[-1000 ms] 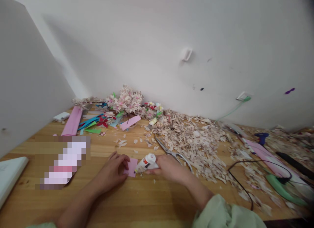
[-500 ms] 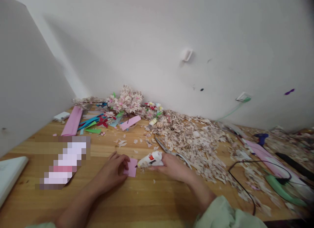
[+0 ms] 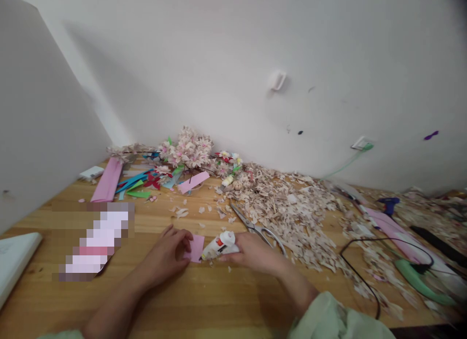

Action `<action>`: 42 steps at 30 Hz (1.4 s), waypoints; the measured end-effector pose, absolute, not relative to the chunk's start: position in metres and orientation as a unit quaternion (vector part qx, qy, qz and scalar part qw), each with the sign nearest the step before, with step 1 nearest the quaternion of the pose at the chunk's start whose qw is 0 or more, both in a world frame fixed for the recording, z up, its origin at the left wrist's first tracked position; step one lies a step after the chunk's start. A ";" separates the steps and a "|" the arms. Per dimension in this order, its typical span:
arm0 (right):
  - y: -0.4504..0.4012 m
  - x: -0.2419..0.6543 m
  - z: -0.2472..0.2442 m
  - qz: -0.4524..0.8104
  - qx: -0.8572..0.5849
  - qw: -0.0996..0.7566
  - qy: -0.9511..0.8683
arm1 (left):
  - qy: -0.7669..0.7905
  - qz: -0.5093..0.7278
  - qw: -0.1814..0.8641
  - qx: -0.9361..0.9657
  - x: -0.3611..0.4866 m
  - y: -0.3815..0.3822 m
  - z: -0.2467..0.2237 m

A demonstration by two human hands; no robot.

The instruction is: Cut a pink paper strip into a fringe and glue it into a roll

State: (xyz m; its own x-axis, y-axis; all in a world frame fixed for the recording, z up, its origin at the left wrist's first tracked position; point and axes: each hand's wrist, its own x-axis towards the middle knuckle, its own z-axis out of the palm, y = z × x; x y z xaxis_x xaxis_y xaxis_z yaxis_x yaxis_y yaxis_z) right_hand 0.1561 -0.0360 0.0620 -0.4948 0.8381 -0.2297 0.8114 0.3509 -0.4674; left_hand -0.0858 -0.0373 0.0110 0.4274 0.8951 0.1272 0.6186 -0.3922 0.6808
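A small piece of pink paper lies on the wooden table in front of me. My left hand has its fingers curled over the paper's left side and grips it there; the fingertips partly cover it. In my right hand is a white glue bottle with red and dark print, tilted so that its narrow tip meets the lower right of the paper. Whether glue is coming out is too small to tell. Just behind the right hand lie silver scissors.
A wide heap of pale petal scraps spreads to the right. Paper flowers and coloured paper strips lie at the back. On the right are a black cable, a green tool and a blue glue gun.
My right hand has shifted slightly left, tilting the glue bottle more steeply, its tip now on the pink paper's lower right. More of the scissors shows. My left hand has stayed still.
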 end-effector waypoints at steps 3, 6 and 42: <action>-0.034 0.156 0.061 0.267 -0.502 0.029 -0.822 | 0.482 0.245 0.283 0.793 -0.086 -0.038 0.013; -0.033 0.155 0.063 0.264 -0.502 0.034 -0.823 | 0.480 0.251 0.281 0.792 -0.086 -0.037 0.012; -0.010 0.133 0.068 0.143 -0.549 -0.002 -0.823 | 0.468 0.252 0.276 0.801 -0.087 -0.036 0.006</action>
State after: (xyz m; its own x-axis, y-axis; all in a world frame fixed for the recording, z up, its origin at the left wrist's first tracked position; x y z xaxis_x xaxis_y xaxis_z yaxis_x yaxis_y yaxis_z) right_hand 0.1325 -0.0100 0.0675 -0.3966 0.9039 -0.1604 0.9051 0.3558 -0.2329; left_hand -0.0875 -0.0358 0.0058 0.4361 0.8882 0.1449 0.6105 -0.4103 0.6774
